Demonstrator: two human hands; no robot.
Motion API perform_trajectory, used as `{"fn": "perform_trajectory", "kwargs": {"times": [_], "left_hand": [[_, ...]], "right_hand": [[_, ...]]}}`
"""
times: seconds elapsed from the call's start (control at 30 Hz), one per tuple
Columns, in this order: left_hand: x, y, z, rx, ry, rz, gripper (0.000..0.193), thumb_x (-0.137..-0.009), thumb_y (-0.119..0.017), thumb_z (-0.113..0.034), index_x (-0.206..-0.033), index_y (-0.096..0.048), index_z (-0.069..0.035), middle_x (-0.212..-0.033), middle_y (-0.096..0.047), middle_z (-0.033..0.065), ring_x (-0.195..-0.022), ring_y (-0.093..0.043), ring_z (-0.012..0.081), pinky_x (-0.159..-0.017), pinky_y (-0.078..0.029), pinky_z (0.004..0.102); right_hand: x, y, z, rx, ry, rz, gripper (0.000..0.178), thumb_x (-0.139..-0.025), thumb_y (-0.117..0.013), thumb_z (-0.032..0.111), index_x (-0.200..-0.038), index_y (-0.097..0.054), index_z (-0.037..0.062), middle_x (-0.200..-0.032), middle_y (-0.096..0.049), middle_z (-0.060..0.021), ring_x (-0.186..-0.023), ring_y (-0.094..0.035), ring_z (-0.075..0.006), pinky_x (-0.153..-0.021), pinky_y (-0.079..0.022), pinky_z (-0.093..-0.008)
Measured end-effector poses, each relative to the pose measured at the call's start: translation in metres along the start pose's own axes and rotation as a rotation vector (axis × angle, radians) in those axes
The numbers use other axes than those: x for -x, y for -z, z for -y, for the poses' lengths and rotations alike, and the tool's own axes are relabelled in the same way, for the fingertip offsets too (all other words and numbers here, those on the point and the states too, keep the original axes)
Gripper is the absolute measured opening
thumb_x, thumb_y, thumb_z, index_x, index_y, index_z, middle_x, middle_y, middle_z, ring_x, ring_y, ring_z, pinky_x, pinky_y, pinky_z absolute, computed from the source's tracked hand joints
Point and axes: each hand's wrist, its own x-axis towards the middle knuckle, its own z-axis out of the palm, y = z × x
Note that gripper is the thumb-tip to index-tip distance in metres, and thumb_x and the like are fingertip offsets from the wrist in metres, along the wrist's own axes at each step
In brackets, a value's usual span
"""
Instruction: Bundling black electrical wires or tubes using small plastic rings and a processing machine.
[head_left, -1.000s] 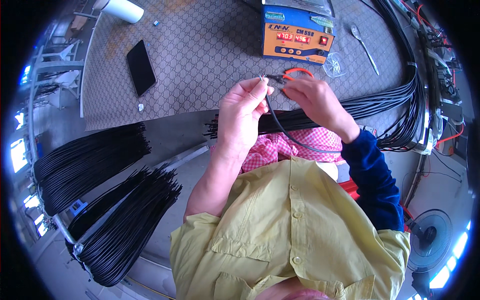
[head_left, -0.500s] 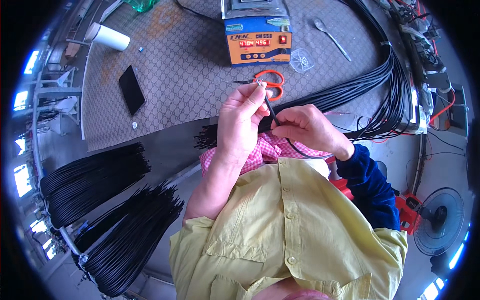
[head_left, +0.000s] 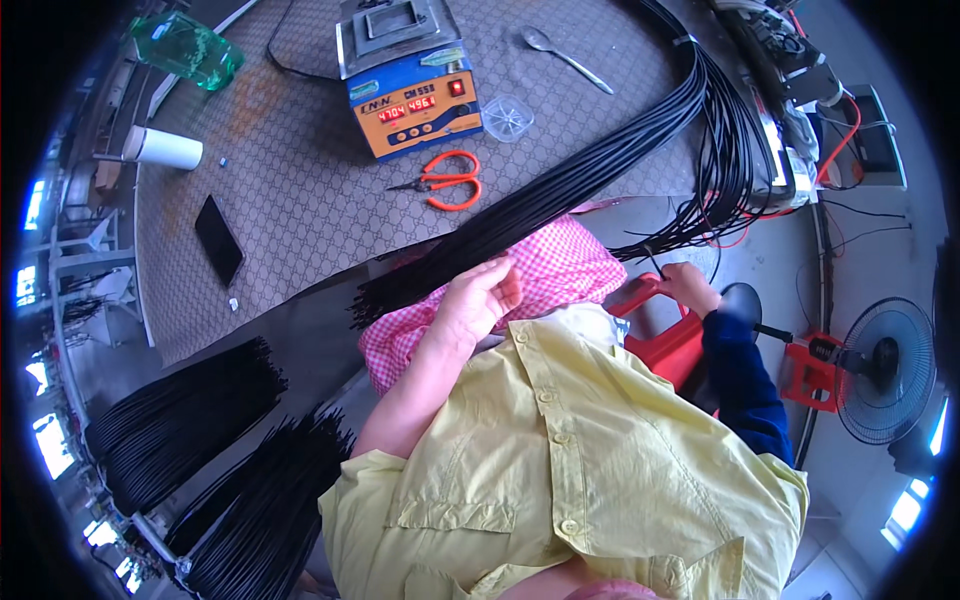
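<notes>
Left hand [head_left: 480, 298] emptied; right hand [head_left: 690, 288] swung outward.

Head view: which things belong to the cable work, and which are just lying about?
Likely the job's:
- cables, beside the left hand
- hanging cables
- scissors, on the table
- orange-blue box, display lit

Seemingly just lying about:
- phone
- white cup
- green bottle
- spoon, use unclear
</notes>
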Motion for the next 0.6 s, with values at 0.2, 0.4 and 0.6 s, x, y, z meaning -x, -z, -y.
{"fn": "perform_trajectory", "kwargs": {"times": [0.2, 0.4, 0.6], "left_hand": [[-0.019, 0.037, 0.015, 0.337, -0.127, -0.148, 0.007, -0.082, -0.054, -0.007, -0.087, -0.055, -0.001, -0.078, -0.059, 0.0084, -0.067, -0.056, 0.0143, -0.064, -0.048, 0.0267], [-0.015, 0.033, 0.020, 0.320, -0.104, -0.113, 0.010, -0.082, -0.054, -0.007, -0.090, -0.056, -0.002, -0.081, -0.059, 0.0063, -0.067, -0.056, 0.0125, -0.063, -0.048, 0.0253], [-0.002, 0.027, 0.017, 0.182, -0.039, -0.042, 0.015, -0.082, -0.055, -0.011, -0.095, -0.055, -0.002, -0.078, -0.057, 0.0040, -0.065, -0.053, 0.0117, -0.059, -0.047, 0.0255]], "right_hand": [[-0.015, 0.002, 0.010, 0.127, 0.012, 0.043, 0.026, -0.076, -0.057, 0.025, -0.078, -0.060, -0.0006, -0.072, -0.060, -0.0153, -0.068, -0.059, -0.0318, -0.061, -0.047, -0.0374], [-0.040, 0.120, 0.110, -1.401, -0.187, -0.494, 0.028, -0.082, -0.055, 0.022, -0.069, -0.055, -0.0030, -0.058, -0.051, -0.0057, -0.043, -0.044, -0.0089, -0.037, -0.033, -0.0225], [-0.065, 0.136, 0.106, -1.651, -0.144, -0.318, 0.024, -0.081, -0.054, 0.018, -0.068, -0.051, -0.0023, -0.059, -0.051, -0.0081, -0.039, -0.039, -0.0094, -0.033, -0.026, -0.0220]]}}
